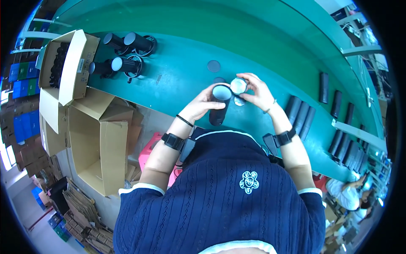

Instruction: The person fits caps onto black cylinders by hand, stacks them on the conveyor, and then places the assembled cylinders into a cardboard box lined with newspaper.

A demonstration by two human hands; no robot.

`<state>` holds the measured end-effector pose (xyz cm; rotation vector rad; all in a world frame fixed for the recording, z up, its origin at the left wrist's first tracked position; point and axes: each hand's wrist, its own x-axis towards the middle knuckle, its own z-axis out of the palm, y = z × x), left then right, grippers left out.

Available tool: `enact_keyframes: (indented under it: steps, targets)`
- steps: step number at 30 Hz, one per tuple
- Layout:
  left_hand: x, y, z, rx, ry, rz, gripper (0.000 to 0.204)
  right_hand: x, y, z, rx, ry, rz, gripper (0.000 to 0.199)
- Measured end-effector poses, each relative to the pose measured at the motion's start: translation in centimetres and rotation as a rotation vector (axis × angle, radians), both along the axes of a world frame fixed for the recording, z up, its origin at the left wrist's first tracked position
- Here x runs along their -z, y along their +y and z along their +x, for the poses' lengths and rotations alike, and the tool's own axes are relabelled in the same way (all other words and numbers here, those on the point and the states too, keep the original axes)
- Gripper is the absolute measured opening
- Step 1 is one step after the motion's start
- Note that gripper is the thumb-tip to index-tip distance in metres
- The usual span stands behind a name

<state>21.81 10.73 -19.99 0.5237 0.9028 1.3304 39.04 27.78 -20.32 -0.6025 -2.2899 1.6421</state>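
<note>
Green tabletop point(177, 76) spreads out in front of the person; at its near side the left hand point(199, 106) has its fingers curled most of the way around a black cup point(217, 115), the thumb lying across the front; the cup is tilted, its open mouth and pale inside turned up toward the head. The right hand point(259, 93) pinches a whitish round cap point(238, 86) at the rim, thumb and fingers parted only as wide as the cap; cap and cup mouth are close beside each other, though whether they touch I cannot tell. A small silvery round piece point(239, 101) shows just below the cap; two dark discs point(213, 66) lie beyond the hands; a cluster of black mugs point(137, 41) stands farther left, near an open carton point(78, 70); black tubes point(301, 116) lie to the right.

My judgement is that the step in hand is handling cup and cap as a pair; fitting or parting, I cannot tell; if fitting, the next move calls for a steady left grip, the cap brought level over the mouth, then even pressure.
</note>
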Motion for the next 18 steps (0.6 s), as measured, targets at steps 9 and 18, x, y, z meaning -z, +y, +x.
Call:
enact_keyframes:
  steps: [9,18]
  targets:
    - [-1.5,4.4,5.4,0.19,-0.181,0.013,0.063,-2.6,-0.9,6.9,0.134,0.382,-0.676,0.069]
    - [0.3,6.8,11.2,0.187,0.1,0.092,0.064,-1.2,0.4,14.4,0.352,0.516,-0.904,0.064]
